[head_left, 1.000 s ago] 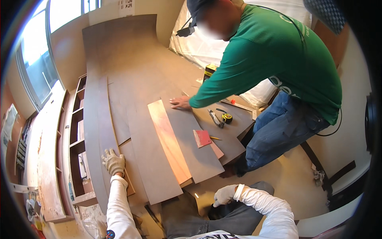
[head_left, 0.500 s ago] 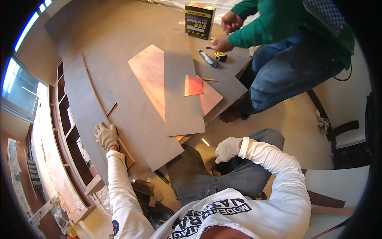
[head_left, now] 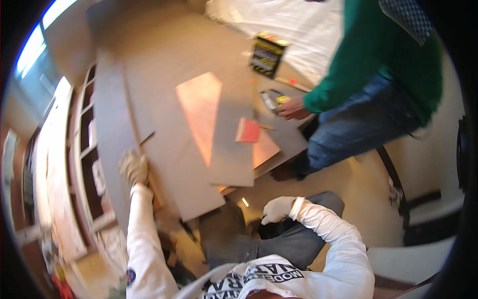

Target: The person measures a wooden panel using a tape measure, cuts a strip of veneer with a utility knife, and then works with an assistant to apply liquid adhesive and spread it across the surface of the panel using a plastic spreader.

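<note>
My left hand (head_left: 133, 168), in a light work glove, lies with its fingers apart on a large grey-brown sheet (head_left: 110, 114). Its thumb side is against a long, thin wooden strip (head_left: 156, 188) that runs away along the sheet. At my right thigh, the gloved right hand (head_left: 278, 209) rests with its fingers curled down and nothing visible in them. Before me lie a grey panel (head_left: 231, 164) and an orange-brown, angular piece (head_left: 199, 104). A small red piece (head_left: 247, 131) sits on the grey panel, with a pencil (head_left: 267, 127) beside it.
At the right a co-worker in a green sleeve (head_left: 328, 94) reaches a hand (head_left: 295, 108) to a yellow tape measure (head_left: 284, 99), beside a grey hand tool (head_left: 269, 101). A dark adhesive can (head_left: 268, 56) stands farther back. A wooden shelf frame (head_left: 84, 129) stands at the left.
The view has shifted and blurred. The co-worker's hand has come down to the tape measure; their other hand has moved up, away from it. My hands keep their places.
</note>
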The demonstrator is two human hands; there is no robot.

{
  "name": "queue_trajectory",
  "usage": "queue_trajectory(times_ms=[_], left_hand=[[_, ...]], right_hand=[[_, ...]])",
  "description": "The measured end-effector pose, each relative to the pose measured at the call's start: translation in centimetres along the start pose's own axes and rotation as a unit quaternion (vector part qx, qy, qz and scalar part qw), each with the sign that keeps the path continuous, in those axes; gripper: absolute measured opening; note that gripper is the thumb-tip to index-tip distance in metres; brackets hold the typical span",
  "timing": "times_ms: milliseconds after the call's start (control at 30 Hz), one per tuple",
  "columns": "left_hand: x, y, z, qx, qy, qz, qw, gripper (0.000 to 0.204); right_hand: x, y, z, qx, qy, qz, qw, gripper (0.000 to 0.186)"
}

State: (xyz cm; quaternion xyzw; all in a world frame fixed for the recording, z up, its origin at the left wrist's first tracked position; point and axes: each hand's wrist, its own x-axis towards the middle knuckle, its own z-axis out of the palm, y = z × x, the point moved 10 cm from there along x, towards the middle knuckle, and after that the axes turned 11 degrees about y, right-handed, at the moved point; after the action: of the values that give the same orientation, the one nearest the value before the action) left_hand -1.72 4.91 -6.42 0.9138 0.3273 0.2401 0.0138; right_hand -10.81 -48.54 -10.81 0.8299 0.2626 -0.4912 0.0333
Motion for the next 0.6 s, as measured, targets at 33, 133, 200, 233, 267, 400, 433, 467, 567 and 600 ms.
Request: queue_trajectory(times_ms=[33, 133, 200, 233, 267, 400, 433, 467, 567, 600], left_hand=[[-0.2, -4.4, 0.6, -0.041, 0.126, 0.001, 0.991, 0.066], [0.3, 1.0, 1.2, 0.03, -0.042, -0.02, 0.998, 0.066], [-0.1, 0.8, 0.0, 0.024, -0.036, -0.071, 0.997, 0.072], [0.2, 1.3, 0.4, 0.017, -0.053, -0.069, 0.996, 0.072], [-0.2, -0.1, -0.3, 0.039, -0.044, -0.085, 0.995, 0.072], [-0.5, -1.1, 2.2, 0.032, -0.013, -0.065, 0.997, 0.068], [0.0, -4.6, 3.1, 0.064, 0.013, -0.03, 0.997, 0.069], [-0.4, -2.4, 2.7, 0.032, -0.015, -0.057, 0.998, 0.069], [-0.2, -0.1, -0.4, 0.035, -0.044, -0.067, 0.996, 0.069], [0.1, -0.1, -0.3, 0.036, -0.031, -0.06, 0.997, 0.068]], right_hand=[[0.6, -1.6, -0.6, -0.022, -0.006, -0.037, 0.999, 0.053], [-0.5, -1.5, -0.1, -0.006, 0.066, -0.088, 0.994, 0.055], [-0.9, -1.5, 0.5, -0.013, 0.073, -0.081, 0.994, 0.056], [-2.1, -2.0, 0.2, 0.0, 0.029, -0.04, 0.999, 0.055], [-1.5, -2.9, -0.3, -0.016, 0.042, -0.077, 0.996, 0.054], [0.2, -2.1, 0.2, -0.019, 0.125, -0.138, 0.982, 0.053], [0.2, -3.2, -0.8, -0.048, 0.054, -0.096, 0.993, 0.051], [1.2, -1.3, 0.5, -0.066, 0.064, -0.094, 0.991, 0.051], [0.0, -1.0, -0.3, -0.06, 0.095, -0.091, 0.99, 0.053], [-0.2, -1.1, -0.4, -0.056, 0.091, -0.088, 0.99, 0.053]])
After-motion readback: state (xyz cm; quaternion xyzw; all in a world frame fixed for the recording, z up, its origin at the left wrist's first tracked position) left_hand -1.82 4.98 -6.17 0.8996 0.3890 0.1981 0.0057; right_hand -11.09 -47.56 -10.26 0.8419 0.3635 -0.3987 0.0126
